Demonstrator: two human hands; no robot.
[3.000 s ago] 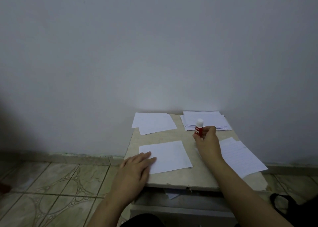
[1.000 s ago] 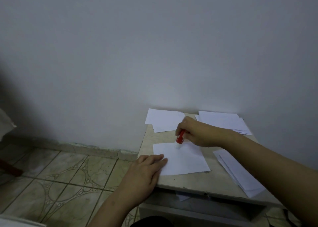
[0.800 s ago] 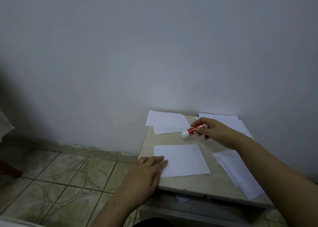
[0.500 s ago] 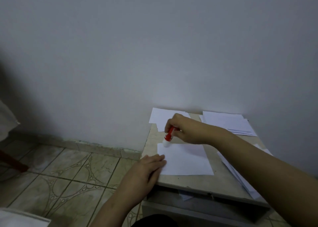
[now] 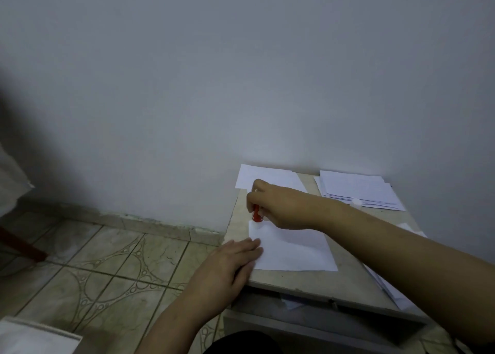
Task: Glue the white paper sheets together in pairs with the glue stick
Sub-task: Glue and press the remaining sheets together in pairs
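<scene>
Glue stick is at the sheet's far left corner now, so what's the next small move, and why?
Probably drag the glue stick along the sheet. The right hand grips it tip-down at the corner; the left hand presses the near-left edge flat.

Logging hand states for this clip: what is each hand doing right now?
Left hand: open, flat on the paper sheet.
Right hand: holding the glue stick.

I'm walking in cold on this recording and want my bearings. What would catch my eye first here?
The red glue stick, gripped in the right hand, its tip down at the far left corner of a single white sheet on the small table. The left hand lies flat on that sheet's near left corner. More white paper stacks sit at the table's far side, by the wall.
</scene>
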